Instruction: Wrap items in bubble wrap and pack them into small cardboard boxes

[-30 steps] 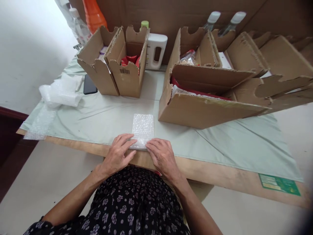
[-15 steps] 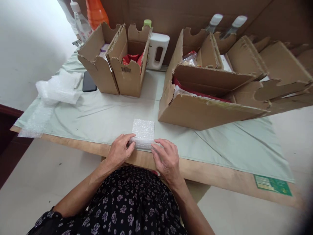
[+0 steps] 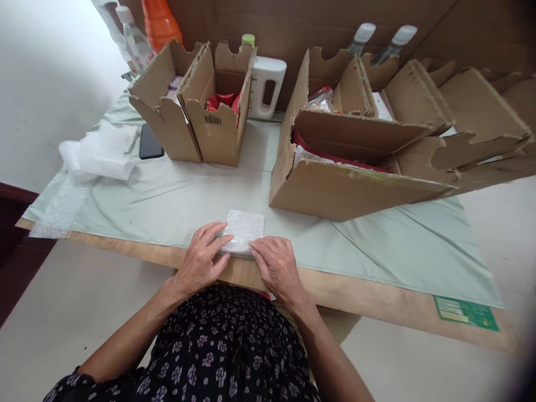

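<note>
A small bundle of bubble wrap [image 3: 247,225] lies on the pale green cloth [image 3: 176,201] at the table's near edge. My left hand [image 3: 200,260] rests on its near left corner, fingers stretched out flat over it. On the near right corner my right hand [image 3: 277,268] lies flat too, fingers pointing at the left hand. Both press down on the bundle and neither grips it. What is inside the wrap is hidden.
Two open cardboard boxes [image 3: 196,106] stand at the back left, and a big open carton [image 3: 347,167] with flaps sits to the right. Loose bubble wrap [image 3: 96,159] and a dark phone [image 3: 148,144] lie at the left. Bottles [image 3: 159,19] and a white jug [image 3: 266,84] line the back wall.
The bubble wrap bundle has become shorter, its near part turned over onto the rest. My fingers, which pinched its near edge half a second ago, now lie flat on it.
</note>
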The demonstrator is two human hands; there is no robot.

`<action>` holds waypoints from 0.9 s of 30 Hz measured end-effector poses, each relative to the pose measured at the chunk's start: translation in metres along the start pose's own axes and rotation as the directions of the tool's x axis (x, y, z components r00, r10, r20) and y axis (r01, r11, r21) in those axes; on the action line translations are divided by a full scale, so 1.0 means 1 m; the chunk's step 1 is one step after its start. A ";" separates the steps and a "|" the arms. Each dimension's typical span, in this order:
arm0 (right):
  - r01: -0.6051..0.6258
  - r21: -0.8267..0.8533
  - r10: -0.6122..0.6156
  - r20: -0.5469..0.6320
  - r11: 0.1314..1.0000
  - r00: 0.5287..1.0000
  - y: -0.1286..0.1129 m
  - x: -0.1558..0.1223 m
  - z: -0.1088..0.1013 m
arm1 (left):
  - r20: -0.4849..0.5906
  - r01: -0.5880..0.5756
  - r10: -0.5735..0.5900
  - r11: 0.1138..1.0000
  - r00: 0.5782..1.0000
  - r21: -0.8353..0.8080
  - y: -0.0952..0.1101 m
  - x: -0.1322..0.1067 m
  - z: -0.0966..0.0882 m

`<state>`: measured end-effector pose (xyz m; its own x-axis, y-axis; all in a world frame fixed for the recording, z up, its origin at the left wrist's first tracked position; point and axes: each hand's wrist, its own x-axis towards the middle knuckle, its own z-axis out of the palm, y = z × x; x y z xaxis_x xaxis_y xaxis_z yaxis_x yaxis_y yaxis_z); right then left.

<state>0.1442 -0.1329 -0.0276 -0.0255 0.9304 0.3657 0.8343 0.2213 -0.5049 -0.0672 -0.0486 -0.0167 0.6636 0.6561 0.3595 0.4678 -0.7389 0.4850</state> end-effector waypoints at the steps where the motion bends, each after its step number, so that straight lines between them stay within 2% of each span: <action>1: -0.025 0.047 0.025 0.002 0.999 1.000 -0.001 -0.001 -0.002 | 0.008 0.012 -0.012 0.999 1.000 -0.038 0.000 0.000 0.000; 5: -0.135 0.120 0.136 0.001 0.984 0.991 -0.002 -0.009 -0.006 | 0.068 0.087 -0.075 0.975 0.995 -0.203 -0.004 0.007 0.005; 7: -0.148 0.059 0.151 -0.053 0.987 0.987 -0.002 -0.012 -0.007 | 0.072 0.120 -0.109 0.977 0.991 -0.174 -0.007 0.012 0.010; 10: -0.103 -0.068 0.096 -0.101 0.992 0.990 -0.004 -0.016 -0.007 | 0.058 0.169 -0.167 0.984 0.984 -0.047 -0.010 0.020 0.019; 14: -0.023 -0.160 0.029 0.036 0.987 0.999 -0.003 -0.009 -0.001 | 0.009 0.258 -0.258 0.966 0.966 0.026 -0.010 0.025 0.023; 17: -0.036 -0.157 0.046 0.063 0.987 0.997 0.004 0.001 0.006 | -0.040 0.368 -0.375 0.921 0.926 -0.127 -0.004 0.020 0.017; 20: -0.104 -0.053 0.104 -0.003 0.993 0.995 0.011 0.007 0.008 | -0.005 0.503 -0.549 0.769 0.836 -0.393 0.006 0.009 0.008; 22: -0.146 0.041 0.148 -0.048 0.988 0.988 0.010 0.006 0.008 | 0.133 0.588 -0.639 0.580 0.758 -0.564 0.015 0.003 0.004; 24: -0.174 0.126 0.184 -0.071 0.977 0.980 0.005 0.002 0.007 | 0.311 0.641 -0.657 0.345 0.687 -0.686 0.023 0.000 0.005; 25: -0.180 0.164 0.194 -0.071 0.970 0.978 0.001 -0.001 0.006 | 0.379 0.646 -0.645 0.240 0.664 -0.724 0.026 -0.001 0.006; 27: -0.187 0.244 0.204 -0.046 0.952 0.978 -0.007 -0.007 0.002 | 0.445 0.624 -0.609 0.106 0.656 -0.774 0.030 0.000 0.009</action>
<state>0.1374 -0.1404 -0.0277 0.1707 0.9414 0.2910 0.6644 0.1081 -0.7395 -0.0480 -0.0723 -0.0097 0.4103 0.8124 -0.4143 0.0115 0.4497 0.8931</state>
